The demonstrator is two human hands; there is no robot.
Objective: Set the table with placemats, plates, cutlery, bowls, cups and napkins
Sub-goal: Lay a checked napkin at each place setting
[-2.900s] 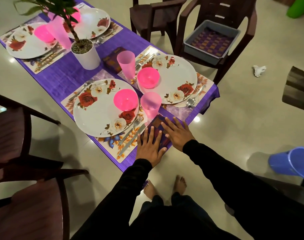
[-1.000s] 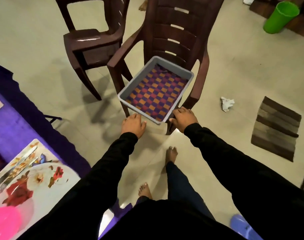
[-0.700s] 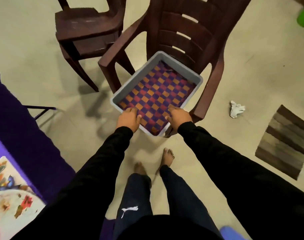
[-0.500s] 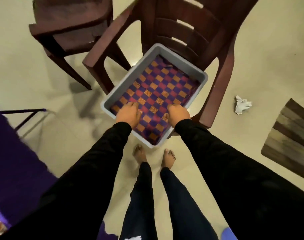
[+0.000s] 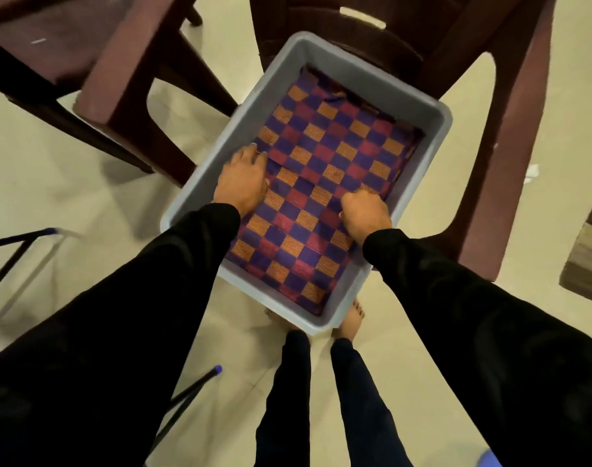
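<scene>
Both hands had gone down into the grey rectangular plastic tub (image 5: 432,129) on the seat of the dark brown plastic armchair (image 5: 510,136), where half a second earlier they only rested near its front rim. The left hand (image 5: 242,182) lay on the checked purple, red and orange woven napkin cloth (image 5: 328,170) by the tub's left wall, fingers (image 5: 254,153) curled at a fold edge. The right hand (image 5: 365,214) was bunched near the right wall, seemingly pinching cloth, though its fingertips were hidden. The laid table seen earlier was out of view. That suggests another napkin was being lifted out for a remaining place setting.
</scene>
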